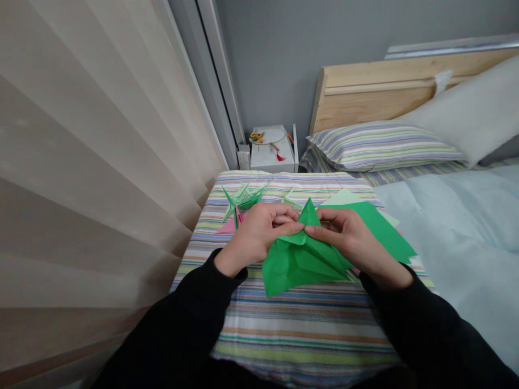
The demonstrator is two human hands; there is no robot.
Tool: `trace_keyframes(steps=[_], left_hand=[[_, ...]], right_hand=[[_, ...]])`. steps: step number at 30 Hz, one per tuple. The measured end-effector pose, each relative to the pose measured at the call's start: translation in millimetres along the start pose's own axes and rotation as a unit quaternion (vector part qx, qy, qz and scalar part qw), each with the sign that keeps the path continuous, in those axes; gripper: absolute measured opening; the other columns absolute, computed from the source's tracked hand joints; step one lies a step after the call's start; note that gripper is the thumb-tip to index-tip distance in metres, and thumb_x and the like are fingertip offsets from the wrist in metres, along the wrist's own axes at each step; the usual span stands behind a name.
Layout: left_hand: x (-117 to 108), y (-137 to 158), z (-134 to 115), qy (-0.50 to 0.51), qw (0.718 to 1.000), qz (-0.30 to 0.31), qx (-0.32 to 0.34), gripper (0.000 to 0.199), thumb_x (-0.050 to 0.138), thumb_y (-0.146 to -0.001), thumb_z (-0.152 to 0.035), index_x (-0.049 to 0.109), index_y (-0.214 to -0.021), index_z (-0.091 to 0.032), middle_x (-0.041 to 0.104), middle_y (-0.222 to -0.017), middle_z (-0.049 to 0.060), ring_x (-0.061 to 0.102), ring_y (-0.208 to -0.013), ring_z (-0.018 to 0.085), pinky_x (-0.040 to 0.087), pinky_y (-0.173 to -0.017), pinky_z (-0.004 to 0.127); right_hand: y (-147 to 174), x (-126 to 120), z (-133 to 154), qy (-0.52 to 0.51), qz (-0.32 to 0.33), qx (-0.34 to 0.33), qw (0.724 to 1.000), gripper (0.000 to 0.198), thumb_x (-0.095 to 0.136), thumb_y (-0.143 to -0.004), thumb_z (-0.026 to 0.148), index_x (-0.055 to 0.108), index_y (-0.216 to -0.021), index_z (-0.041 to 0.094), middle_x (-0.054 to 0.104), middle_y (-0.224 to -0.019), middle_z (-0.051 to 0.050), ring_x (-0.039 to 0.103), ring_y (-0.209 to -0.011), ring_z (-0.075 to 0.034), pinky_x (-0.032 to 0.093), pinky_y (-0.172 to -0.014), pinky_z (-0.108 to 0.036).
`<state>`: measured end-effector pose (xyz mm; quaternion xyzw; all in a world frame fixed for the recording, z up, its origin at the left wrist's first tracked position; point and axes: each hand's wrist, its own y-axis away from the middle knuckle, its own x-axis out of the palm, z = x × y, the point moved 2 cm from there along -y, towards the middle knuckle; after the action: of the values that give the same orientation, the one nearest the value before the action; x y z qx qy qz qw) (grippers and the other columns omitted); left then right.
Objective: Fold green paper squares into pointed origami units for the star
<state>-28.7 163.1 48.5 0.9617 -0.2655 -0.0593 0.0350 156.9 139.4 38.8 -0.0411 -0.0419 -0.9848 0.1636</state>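
Note:
A sheet of green origami paper (300,265), partly folded and creased, is held above the striped cloth between both hands. One pointed corner of it stands up between my fingers. My left hand (267,227) is closed, pinching the paper near its middle with the thumb. From the other side my right hand (351,232) pinches the same spot, the two thumb tips almost meeting. Left of my left hand lie folded green paper pieces (243,201) with spiky points, and some pink paper (227,226). Behind my right hand rests a stack of flat green sheets (381,227).
A striped cloth (308,335) covers the table. A pale curtain (101,162) hangs along the left. To the right is a bed with a light blue cover (454,216) and a striped pillow (385,146). A white nightstand (263,159) holds a round fan (270,135).

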Motion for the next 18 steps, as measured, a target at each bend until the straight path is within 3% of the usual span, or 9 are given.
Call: trace_keyframes(steps=[6,12,18], left_hand=[[0.7,1.0,-2.7,-0.108,0.993,-0.006,0.043,0.021,0.070,-0.087,-0.037,0.067,-0.086,-0.016,0.062,-0.064,-0.004,0.051,-0.058,0.010,0.035,-0.056,0.022],[4.7,3.1,-10.2,-0.129,0.989,-0.007,0.072,0.019,0.061,-0.093,-0.032,0.069,-0.086,-0.016,0.060,-0.070,-0.003,0.052,-0.063,0.011,0.038,-0.060,0.023],[2.5,3.2,-15.6,-0.107,0.992,0.000,0.063,0.022,0.073,-0.085,-0.038,0.068,-0.081,-0.017,0.065,-0.075,-0.002,0.059,-0.071,0.013,0.045,-0.068,0.025]], right_hand=[[-1.3,0.3,-0.4,0.004,-0.016,0.010,1.000,0.035,0.092,-0.069,0.044,0.068,-0.073,0.019,0.066,-0.066,0.002,0.057,-0.056,-0.013,0.043,-0.052,-0.025],[-2.0,-1.3,-2.2,0.019,-0.056,0.004,0.998,0.039,0.093,-0.066,0.046,0.066,-0.069,0.018,0.060,-0.061,0.003,0.050,-0.052,-0.010,0.036,-0.047,-0.023],[-2.1,-2.8,-2.5,0.041,-0.085,-0.025,0.995,0.039,0.091,-0.068,0.050,0.065,-0.068,0.021,0.060,-0.060,0.002,0.048,-0.051,-0.012,0.036,-0.047,-0.026]])
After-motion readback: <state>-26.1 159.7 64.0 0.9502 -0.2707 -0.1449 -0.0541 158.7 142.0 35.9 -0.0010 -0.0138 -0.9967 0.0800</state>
